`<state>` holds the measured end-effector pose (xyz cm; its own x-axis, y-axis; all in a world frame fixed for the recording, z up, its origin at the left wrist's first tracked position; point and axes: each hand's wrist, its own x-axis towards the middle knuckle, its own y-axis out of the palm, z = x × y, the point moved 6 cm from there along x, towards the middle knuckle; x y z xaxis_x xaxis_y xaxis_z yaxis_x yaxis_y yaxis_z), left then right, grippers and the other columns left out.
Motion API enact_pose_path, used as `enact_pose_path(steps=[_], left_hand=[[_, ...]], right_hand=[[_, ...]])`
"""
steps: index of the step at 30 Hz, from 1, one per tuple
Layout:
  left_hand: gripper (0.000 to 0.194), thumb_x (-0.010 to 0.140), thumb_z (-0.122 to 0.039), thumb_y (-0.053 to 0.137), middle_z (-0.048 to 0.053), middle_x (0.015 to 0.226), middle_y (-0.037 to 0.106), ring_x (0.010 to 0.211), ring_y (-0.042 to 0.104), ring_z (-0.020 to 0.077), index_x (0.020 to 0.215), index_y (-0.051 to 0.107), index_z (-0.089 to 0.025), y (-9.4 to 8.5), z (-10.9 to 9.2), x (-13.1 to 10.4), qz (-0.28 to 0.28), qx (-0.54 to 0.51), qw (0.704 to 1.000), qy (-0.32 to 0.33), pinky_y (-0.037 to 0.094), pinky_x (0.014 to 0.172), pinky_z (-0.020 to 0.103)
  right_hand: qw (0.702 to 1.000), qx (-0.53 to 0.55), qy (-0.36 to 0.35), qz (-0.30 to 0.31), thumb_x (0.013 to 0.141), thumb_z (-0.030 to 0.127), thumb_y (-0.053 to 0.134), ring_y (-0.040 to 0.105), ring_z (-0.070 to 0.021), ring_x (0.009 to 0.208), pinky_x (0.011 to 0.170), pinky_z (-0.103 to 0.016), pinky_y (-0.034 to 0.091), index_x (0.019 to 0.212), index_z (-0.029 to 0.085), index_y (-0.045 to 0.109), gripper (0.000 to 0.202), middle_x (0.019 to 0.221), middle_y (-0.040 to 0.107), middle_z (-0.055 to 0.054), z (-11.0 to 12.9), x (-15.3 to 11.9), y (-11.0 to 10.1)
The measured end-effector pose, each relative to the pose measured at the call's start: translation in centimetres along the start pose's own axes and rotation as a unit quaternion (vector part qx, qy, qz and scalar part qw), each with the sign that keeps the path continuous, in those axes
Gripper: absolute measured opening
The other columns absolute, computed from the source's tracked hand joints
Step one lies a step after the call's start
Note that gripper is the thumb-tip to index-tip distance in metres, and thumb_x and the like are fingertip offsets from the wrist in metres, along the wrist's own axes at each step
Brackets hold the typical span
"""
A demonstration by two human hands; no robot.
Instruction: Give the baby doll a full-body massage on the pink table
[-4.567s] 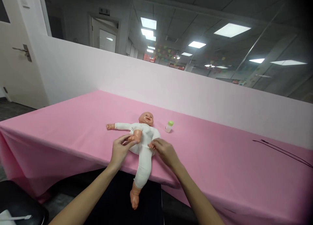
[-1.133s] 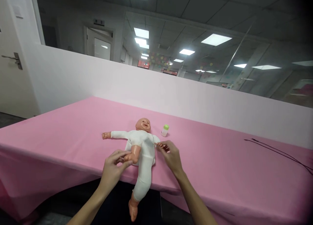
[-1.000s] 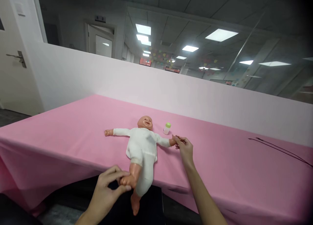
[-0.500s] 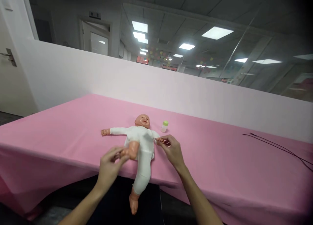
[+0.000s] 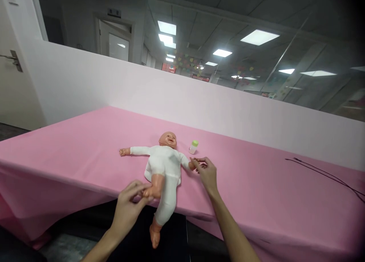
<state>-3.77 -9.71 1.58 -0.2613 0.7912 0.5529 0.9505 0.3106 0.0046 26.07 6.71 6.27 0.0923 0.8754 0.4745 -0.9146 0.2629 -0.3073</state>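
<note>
A baby doll [image 5: 167, 161] with a white cloth body lies on its back, head away from me, on the pink-covered table. Its raised foot, on the left side of the picture, is pinched between the thumb and fingers of my left hand [image 5: 129, 205]. On the other side, my right hand [image 5: 207, 174] holds the doll's small hand by its fingers. The doll's other arm stretches out to the left, and its other leg hangs over the table's front edge. Just beyond my right hand stands a small bottle [image 5: 193, 147] with a green cap.
A pink cloth [image 5: 251, 193] covers the table and drapes over its front. Thin black cables [image 5: 325, 174] lie at the right. Behind the table runs a white low wall [image 5: 199, 102] with glass above it. A door [image 5: 17, 83] is at the far left.
My left hand has lowered the doll's foot slightly towards me. The doll's held arm has been drawn a little outward to the right by my right hand. The view has shifted slightly.
</note>
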Motion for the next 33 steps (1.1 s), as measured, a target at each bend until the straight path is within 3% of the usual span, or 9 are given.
enact_pose_path(steps=[3,6,10,17,21,23,25,29,33], left_hand=[[0.023,0.082,-0.024,0.084,-0.001,0.075,0.066,0.064,0.064,0.0128,0.104,0.084,-0.031,-1.7,-0.9,-4.8,0.062,0.034,0.996,0.059,0.056,0.063,0.022],[0.025,0.084,-0.024,0.083,-0.001,0.075,0.066,0.064,0.065,0.013,0.109,0.083,-0.031,-2.7,0.7,-8.1,0.098,0.063,0.992,0.047,0.056,0.061,0.021],[0.018,0.085,-0.029,0.083,0.0,0.074,0.066,0.064,0.066,0.0136,0.103,0.083,-0.03,-3.2,2.1,-8.4,0.071,0.076,0.995,0.015,0.056,0.061,0.022],[0.018,0.083,-0.025,0.083,0.0,0.078,0.067,0.068,0.064,0.0135,0.101,0.084,-0.029,-0.9,-1.7,-1.4,0.013,0.017,0.999,0.049,0.055,0.065,0.023],[0.02,0.082,-0.031,0.081,0.003,0.086,0.071,0.077,0.067,0.0168,0.101,0.083,-0.025,1.6,0.2,4.4,-0.028,-0.019,0.999,-0.023,0.055,0.067,0.026],[0.024,0.08,-0.034,0.082,0.006,0.094,0.076,0.084,0.071,0.0207,0.1,0.083,-0.021,2.8,2.0,6.8,-0.025,-0.048,0.996,-0.064,0.056,0.07,0.028],[0.028,0.078,-0.034,0.082,0.009,0.099,0.078,0.09,0.073,0.0241,0.1,0.082,-0.018,3.6,3.4,8.2,-0.017,-0.077,0.993,-0.088,0.057,0.076,0.031],[0.027,0.078,-0.035,0.083,0.008,0.094,0.076,0.085,0.072,0.0219,0.1,0.083,-0.019,2.7,3.2,7.0,-0.003,-0.08,0.994,-0.079,0.057,0.072,0.03],[0.017,0.081,-0.029,0.083,0.002,0.081,0.068,0.072,0.066,0.0159,0.098,0.084,-0.027,-0.7,0.9,1.2,-0.012,-0.029,0.999,-0.012,0.056,0.064,0.025]], right_hand=[[0.989,0.041,0.112,-0.083,0.062,0.067,0.086,0.058,-0.0154,0.052,0.047,-0.028,0.047,0.076,0.017,0.066,0.056,0.071,0.07,-0.005,-4.4,1.2,-2.9],[0.976,0.073,0.19,-0.082,0.053,0.069,0.089,0.053,-0.0137,0.044,0.041,-0.026,0.041,0.071,0.017,0.064,0.061,0.053,0.062,0.0,-8.2,0.9,-3.2],[0.97,0.105,0.207,-0.068,0.053,0.066,0.091,0.052,-0.0129,0.044,0.041,-0.025,0.042,0.072,0.017,0.065,0.059,0.053,0.062,0.0,-8.0,0.3,-2.4],[0.998,0.003,-0.064,0.029,0.08,0.058,0.081,0.069,-0.0207,0.072,0.064,-0.033,0.056,0.086,0.02,0.069,0.041,0.088,0.076,-0.008,3.0,-0.9,1.2],[0.938,-0.188,-0.246,0.153,0.102,0.039,0.059,0.069,-0.019,0.076,0.065,-0.028,0.049,0.09,0.021,0.069,0.024,0.089,0.073,-0.006,5.4,-4.3,5.8],[0.898,-0.269,-0.295,0.187,0.106,0.03,0.051,0.069,-0.0178,0.075,0.059,-0.026,0.043,0.089,0.02,0.069,0.026,0.091,0.073,-0.007,5.0,-5.8,7.3],[0.884,-0.295,-0.306,0.193,0.106,0.027,0.049,0.069,-0.0175,0.075,0.058,-0.025,0.04,0.089,0.02,0.069,0.027,0.094,0.074,-0.007,4.6,-6.3,7.8],[0.956,-0.162,-0.2,0.142,0.1,0.042,0.061,0.07,-0.0203,0.079,0.067,-0.028,0.051,0.092,0.021,0.071,0.025,0.094,0.075,-0.008,3.6,-4.0,5.1],[1.0,0.012,0.013,-0.012,0.076,0.06,0.083,0.067,-0.0197,0.065,0.058,-0.032,0.055,0.087,0.017,0.071,0.046,0.09,0.076,-0.01,-0.2,0.0,0.1]])
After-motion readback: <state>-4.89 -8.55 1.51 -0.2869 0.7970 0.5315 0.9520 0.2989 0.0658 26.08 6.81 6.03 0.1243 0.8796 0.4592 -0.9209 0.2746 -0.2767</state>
